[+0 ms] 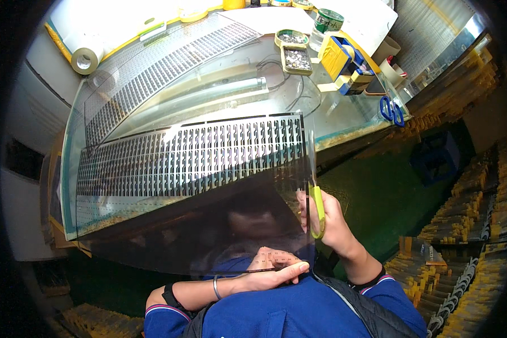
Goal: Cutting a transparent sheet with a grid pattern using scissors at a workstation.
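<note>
A large clear film sheet (191,155) printed with rows of dark marks lies partly on the glass table and hangs over its front edge. My left hand (279,267) pinches the sheet's near edge close to my body, thumb on top and fingers seen through the film. In my right hand (335,222) is a pair of scissors with yellow-green handles (318,211). Their blades point away from me along the sheet's right edge. Whether the blades are apart cannot be made out. Part of my right fingers shows behind the film.
On the glass table (327,138) lie another printed film (169,79), a tape roll (86,60), trays of small pieces (297,59), a blue-and-yellow tape dispenser (349,59) and blue-handled scissors (391,111). A tube lamp (225,87) shows beneath the glass. Stacked yellowish strips (450,219) stand at right.
</note>
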A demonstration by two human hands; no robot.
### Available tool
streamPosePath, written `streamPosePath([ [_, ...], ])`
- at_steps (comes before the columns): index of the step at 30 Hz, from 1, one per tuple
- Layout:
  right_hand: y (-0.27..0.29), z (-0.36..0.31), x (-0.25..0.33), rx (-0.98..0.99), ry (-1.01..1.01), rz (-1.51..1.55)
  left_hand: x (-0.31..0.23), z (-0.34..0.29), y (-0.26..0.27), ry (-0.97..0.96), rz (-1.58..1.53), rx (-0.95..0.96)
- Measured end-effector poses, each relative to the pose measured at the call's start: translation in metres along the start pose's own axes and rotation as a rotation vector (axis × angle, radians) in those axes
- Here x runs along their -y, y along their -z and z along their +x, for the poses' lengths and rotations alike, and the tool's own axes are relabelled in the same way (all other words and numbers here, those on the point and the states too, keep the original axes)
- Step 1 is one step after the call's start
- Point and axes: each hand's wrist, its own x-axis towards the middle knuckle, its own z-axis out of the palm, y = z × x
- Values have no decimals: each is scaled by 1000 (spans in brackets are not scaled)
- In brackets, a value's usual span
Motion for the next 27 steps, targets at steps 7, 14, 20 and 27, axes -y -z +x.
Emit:
streamPosePath([
  [7,8,0,7,65,70,27,-1,-1,-1,47,26,11],
  [14,11,8,3,40,76,63,4,-1,-3,41,-13,23],
  [20,15,12,10,55,104,36,2,-3,-4,34,24,31],
  [27,10,7,33,-3,121,-9,4,-3,-6,38,38,20],
])
